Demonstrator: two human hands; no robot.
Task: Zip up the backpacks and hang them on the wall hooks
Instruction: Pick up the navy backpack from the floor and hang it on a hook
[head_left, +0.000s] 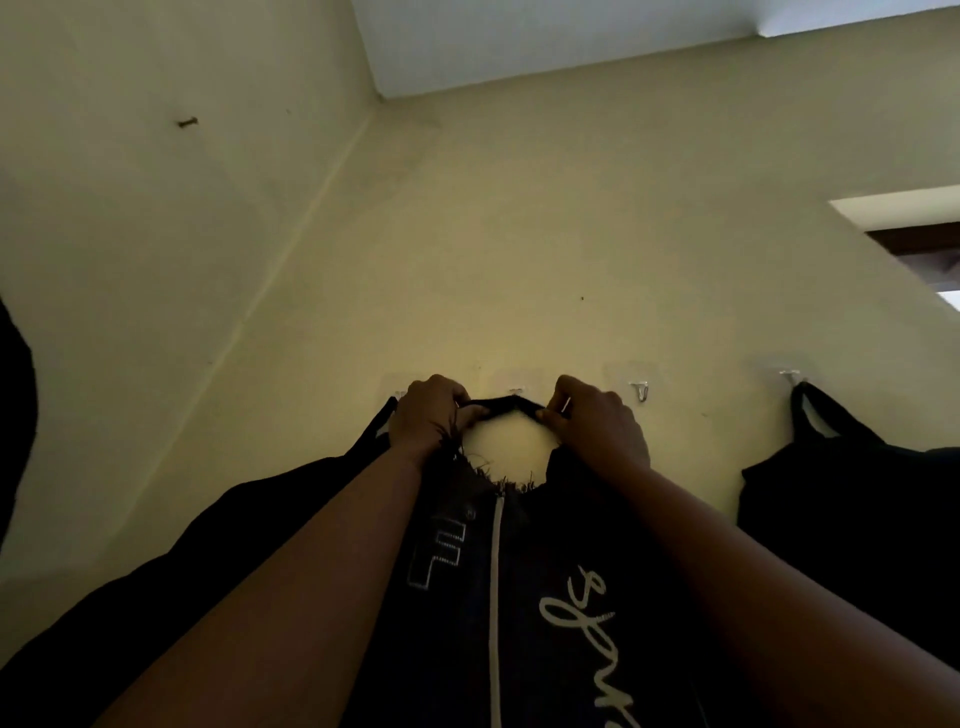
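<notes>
left hand (434, 413): pinching carry loop (511, 401)
right hand (595, 418): pinching same loop, stretched wide to clear hook (515, 391)
backpack (519, 597): looks zipped

A pale yellow painted wall (571, 234) fills the view, meeting a side wall at a corner toward 11 o'clock. A small dark nail (187, 123) sticks out at 10 o'clock. A white ceiling (545, 36) lies at 12 o'clock, and a dark framed opening (924, 249) at 3 o'clock.
</notes>
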